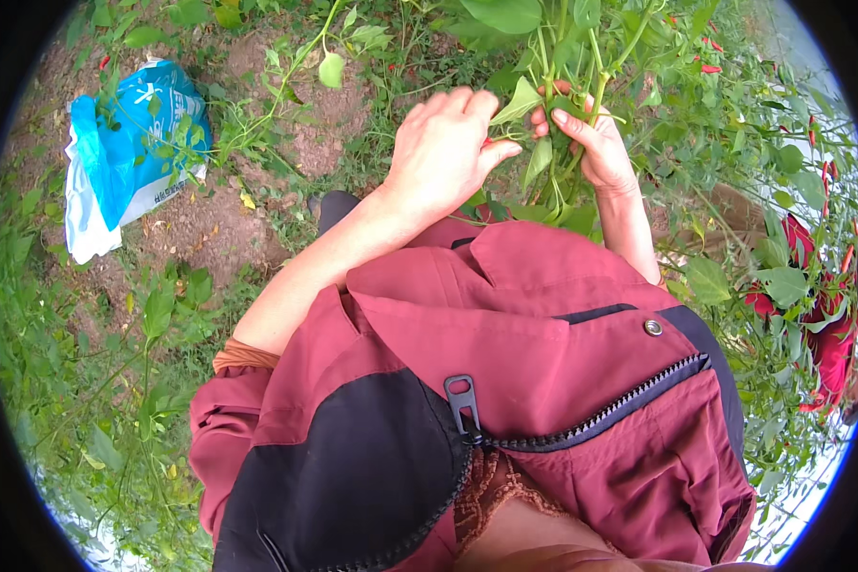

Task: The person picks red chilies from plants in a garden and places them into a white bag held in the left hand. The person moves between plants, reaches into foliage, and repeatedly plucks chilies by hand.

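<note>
My left hand (pixel 447 146) is raised above the jacket with its back up and fingers curled. A bit of red, seemingly a chili pepper (pixel 487 142), shows between its thumb and fingers. Close beside it on the right, my right hand (pixel 600 143) is closed around green stems of a chili plant (pixel 600 89), its thumb lying over leaves and stems. Leaves hang between the two hands and partly hide the right fingers.
A blue and white plastic bag (pixel 150 129) bearing writing lies on the soil at the upper left. Chili plants with red peppers (pixel 711 69) grow on the right. Red clothing (pixel 833 343), apparently another person's, shows behind leaves at the far right.
</note>
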`<state>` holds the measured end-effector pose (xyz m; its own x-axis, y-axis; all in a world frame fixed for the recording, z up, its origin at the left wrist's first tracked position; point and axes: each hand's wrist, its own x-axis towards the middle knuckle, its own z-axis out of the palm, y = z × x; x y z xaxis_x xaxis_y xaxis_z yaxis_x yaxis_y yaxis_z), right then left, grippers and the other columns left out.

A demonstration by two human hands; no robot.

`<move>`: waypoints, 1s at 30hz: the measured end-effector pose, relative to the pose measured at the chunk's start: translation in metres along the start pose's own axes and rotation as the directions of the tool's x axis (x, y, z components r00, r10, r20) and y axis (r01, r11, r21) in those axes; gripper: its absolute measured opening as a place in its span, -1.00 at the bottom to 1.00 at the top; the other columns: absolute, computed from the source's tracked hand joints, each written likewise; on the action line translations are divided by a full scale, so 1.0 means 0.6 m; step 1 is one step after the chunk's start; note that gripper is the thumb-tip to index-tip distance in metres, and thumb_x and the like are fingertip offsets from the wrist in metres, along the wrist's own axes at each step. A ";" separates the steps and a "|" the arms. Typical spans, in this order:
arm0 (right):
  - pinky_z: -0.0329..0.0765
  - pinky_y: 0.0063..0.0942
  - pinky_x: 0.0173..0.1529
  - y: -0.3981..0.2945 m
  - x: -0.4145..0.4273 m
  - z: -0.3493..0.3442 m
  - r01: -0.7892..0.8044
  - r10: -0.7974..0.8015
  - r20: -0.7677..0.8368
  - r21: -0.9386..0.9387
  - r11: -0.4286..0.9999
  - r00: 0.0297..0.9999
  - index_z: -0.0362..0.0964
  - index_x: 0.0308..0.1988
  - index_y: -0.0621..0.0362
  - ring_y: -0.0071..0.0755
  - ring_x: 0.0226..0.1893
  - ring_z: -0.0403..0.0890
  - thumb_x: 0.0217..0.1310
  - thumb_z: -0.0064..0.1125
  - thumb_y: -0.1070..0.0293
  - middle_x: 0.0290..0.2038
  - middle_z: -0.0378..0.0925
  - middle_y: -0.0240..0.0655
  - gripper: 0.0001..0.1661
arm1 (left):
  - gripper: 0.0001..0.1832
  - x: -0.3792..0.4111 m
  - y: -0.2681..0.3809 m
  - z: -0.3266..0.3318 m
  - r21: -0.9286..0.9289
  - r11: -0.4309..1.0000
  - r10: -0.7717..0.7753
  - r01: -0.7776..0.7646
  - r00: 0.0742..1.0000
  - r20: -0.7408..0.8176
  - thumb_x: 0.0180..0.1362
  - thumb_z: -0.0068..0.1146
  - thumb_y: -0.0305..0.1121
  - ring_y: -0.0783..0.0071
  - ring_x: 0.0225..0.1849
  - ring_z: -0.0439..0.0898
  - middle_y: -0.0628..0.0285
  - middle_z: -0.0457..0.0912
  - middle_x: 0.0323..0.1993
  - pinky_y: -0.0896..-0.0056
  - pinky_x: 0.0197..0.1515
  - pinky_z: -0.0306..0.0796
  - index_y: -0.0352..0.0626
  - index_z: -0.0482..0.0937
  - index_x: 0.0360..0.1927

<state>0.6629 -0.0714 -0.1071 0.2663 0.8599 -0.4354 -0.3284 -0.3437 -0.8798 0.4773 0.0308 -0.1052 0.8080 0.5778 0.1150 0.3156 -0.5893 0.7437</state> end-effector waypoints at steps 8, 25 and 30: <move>0.45 -0.56 -0.31 0.010 0.003 -0.005 -0.002 0.003 -0.078 0.017 1.000 0.997 0.27 -0.09 0.27 -0.50 -0.47 0.48 0.07 0.06 0.43 -0.43 0.49 -0.26 -0.63 | -0.75 -0.005 -0.007 0.043 -0.346 0.917 -0.063 0.197 0.930 0.363 0.05 -0.01 -0.18 0.17 -0.52 0.49 0.12 0.48 -0.59 0.31 -0.48 0.34 -0.16 0.50 -0.49; 0.37 -0.44 -0.07 0.015 0.023 -0.029 0.076 -0.159 -0.144 -0.462 0.884 0.977 0.21 -0.02 0.21 -0.40 -0.22 0.47 0.03 0.13 0.21 -0.26 0.47 -0.20 -0.46 | -0.78 -0.139 -0.103 -0.033 -0.703 0.427 -0.648 0.568 0.735 0.200 0.16 -0.10 -0.29 0.69 -0.57 0.32 0.43 0.39 -0.57 0.65 -0.45 0.28 -0.22 0.49 -0.30; 0.23 -0.24 0.11 -0.055 -0.008 -0.011 0.043 -0.556 -0.095 -0.973 0.229 0.825 0.15 0.05 0.23 -0.09 0.07 0.25 -0.17 0.27 0.07 0.06 0.19 -0.01 -0.19 | -0.87 -0.214 -0.172 -0.043 -0.808 0.235 -0.858 0.540 0.506 0.089 0.09 0.01 -0.34 0.78 -0.73 0.11 0.52 0.28 -0.70 0.70 -0.67 0.02 -0.17 0.49 -0.37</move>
<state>0.6783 -0.0667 -0.0771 0.4884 0.8654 0.1121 0.8175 -0.4089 -0.4057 0.3280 0.0322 -0.1797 0.1828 0.7478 -0.6382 0.1085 0.6299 0.7691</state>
